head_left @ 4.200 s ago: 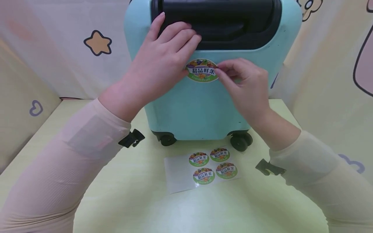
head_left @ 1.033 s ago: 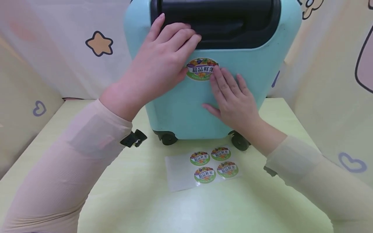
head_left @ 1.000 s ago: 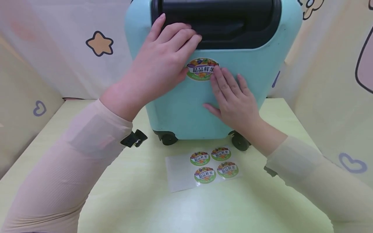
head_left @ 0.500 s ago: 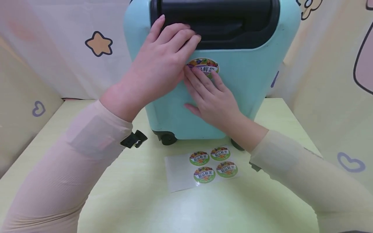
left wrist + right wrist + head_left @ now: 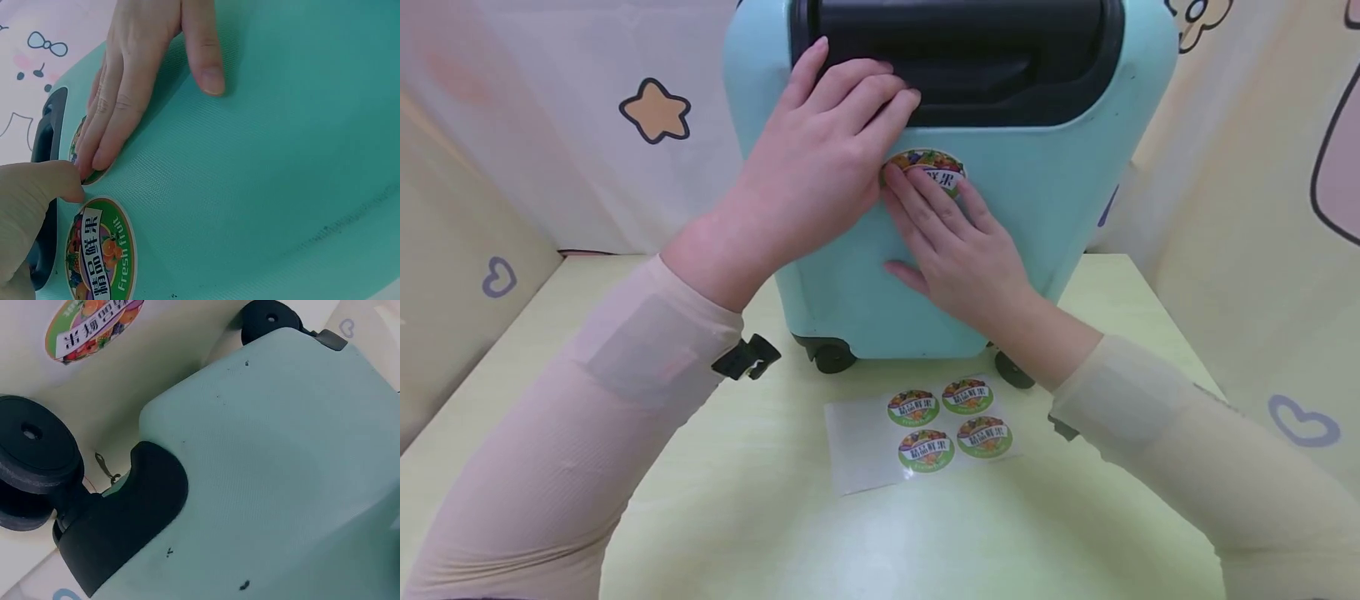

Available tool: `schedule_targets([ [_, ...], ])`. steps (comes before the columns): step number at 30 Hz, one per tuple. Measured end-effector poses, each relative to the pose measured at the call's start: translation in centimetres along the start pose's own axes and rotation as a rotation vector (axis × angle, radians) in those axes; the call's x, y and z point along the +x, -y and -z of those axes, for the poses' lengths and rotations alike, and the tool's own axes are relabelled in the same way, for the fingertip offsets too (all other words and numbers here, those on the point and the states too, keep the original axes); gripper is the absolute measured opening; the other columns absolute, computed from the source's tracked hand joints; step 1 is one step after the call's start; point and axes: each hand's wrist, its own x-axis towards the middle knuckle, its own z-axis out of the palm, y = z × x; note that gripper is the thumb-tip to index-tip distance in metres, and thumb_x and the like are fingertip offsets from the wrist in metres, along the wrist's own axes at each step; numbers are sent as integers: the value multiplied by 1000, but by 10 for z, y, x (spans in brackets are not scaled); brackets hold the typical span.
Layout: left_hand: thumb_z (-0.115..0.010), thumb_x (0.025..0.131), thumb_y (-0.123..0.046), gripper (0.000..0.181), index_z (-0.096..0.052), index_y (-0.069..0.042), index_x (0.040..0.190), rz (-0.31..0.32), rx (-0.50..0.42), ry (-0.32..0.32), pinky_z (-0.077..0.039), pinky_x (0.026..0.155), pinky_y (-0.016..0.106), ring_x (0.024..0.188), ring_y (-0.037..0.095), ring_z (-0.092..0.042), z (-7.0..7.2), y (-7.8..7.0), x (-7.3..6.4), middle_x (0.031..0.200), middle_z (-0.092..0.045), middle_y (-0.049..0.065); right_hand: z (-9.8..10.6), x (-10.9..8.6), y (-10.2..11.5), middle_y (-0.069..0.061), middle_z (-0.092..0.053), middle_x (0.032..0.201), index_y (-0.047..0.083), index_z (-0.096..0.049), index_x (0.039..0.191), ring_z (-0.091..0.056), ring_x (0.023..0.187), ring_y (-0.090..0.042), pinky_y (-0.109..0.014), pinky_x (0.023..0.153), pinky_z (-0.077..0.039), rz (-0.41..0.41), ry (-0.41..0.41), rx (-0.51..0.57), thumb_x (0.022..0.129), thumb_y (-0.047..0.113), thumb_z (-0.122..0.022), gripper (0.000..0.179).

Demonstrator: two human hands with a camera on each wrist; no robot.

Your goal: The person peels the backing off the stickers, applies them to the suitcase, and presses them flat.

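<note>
A light teal suitcase (image 5: 880, 308) stands upright with a black handle panel (image 5: 1000, 62) at its top. My left hand (image 5: 820, 158) rests on it, fingertips over the panel and thumb by the left edge of an oval fruit sticker (image 5: 936, 160). With straight fingers, my right hand (image 5: 962, 254) presses on this sticker and covers its lower left part. A second oval sticker (image 5: 103, 250) on the suitcase shows in the left wrist view beside the left thumb; in the head view, the left hand hides it.
On the pale green table (image 5: 737, 500) in front of the suitcase lies a white sticker sheet (image 5: 861, 446) bearing several oval stickers (image 5: 927, 451). Black wheels (image 5: 835, 358) support the suitcase. Patterned cloth (image 5: 572, 150) hangs behind and at both sides.
Earlier, my right hand pinched the sticker's right edge. Its fingers then straightened onto the sticker's right side and slid left across it. My left hand has stayed in place.
</note>
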Motion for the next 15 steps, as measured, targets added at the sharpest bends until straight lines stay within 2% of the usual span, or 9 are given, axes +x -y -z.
schedule_targets([
  [4,-56,87,-11,42,-53,-1,128,0,2,19,-11,112,43,125,28,-39,0,0,-1,127,-53,14,1,-2,-2,-11,-31,148,3,-29,145,-26,137,-25,-45,110,-18,-2,-3,6,93,48,-49,72],
  [10,-57,86,-10,44,-53,0,128,8,3,7,-11,112,43,125,28,-39,0,2,-3,127,-53,14,3,-2,-4,-11,-29,150,3,-25,146,-23,138,-25,-44,111,-15,5,27,8,94,48,-46,72],
  [15,-55,87,-9,42,-53,-1,128,0,-1,2,-12,111,43,124,27,-39,0,2,-3,126,-53,13,2,-4,-5,-11,-34,147,2,-30,144,-26,137,-24,-44,110,-19,-26,-35,15,92,48,-49,72],
])
